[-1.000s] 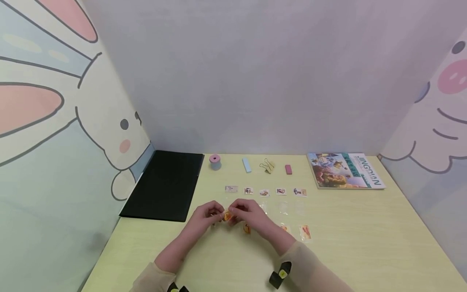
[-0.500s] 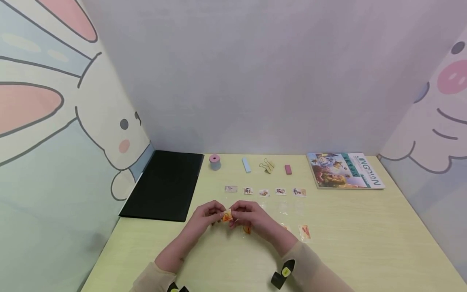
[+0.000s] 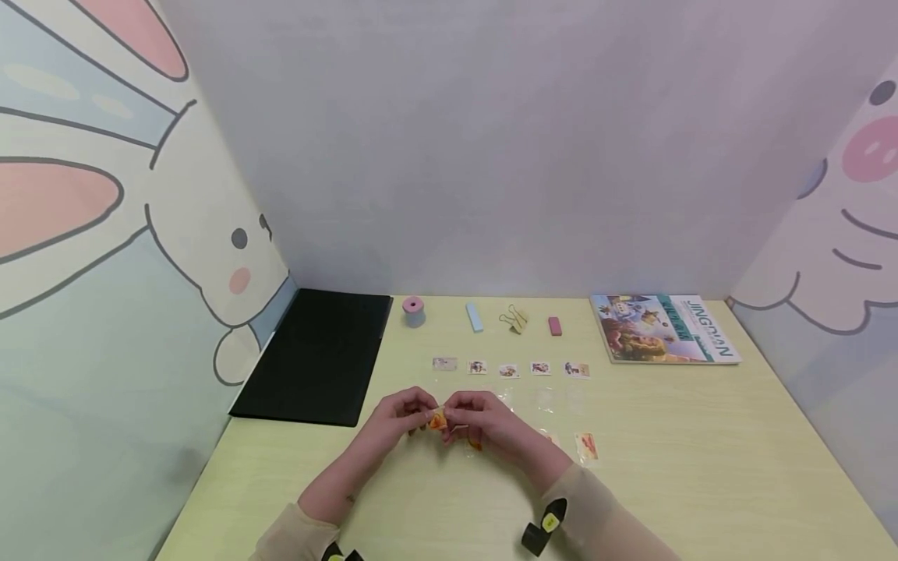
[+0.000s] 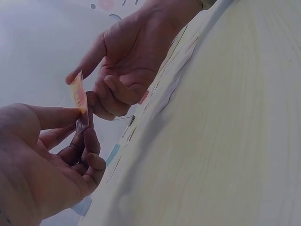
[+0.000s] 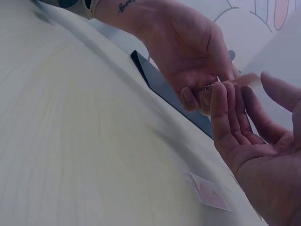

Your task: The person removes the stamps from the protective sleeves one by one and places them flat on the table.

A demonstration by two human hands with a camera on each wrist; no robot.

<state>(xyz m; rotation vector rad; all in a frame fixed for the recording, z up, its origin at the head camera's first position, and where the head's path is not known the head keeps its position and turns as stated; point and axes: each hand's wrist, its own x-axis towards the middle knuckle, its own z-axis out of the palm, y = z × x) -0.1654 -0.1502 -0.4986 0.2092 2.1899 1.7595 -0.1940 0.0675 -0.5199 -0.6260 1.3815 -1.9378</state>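
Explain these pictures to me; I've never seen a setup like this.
There is no machine, just a person's bare left hand and right hand. The wide picture is taken from the head, looking forward and down; the two close ones are taken from the wrists. On the table are a black mat, spool, blue bar, clip, pink block and book. Nearer the hands lie small cards and clear slips. Both hands pinch one small orange piece.
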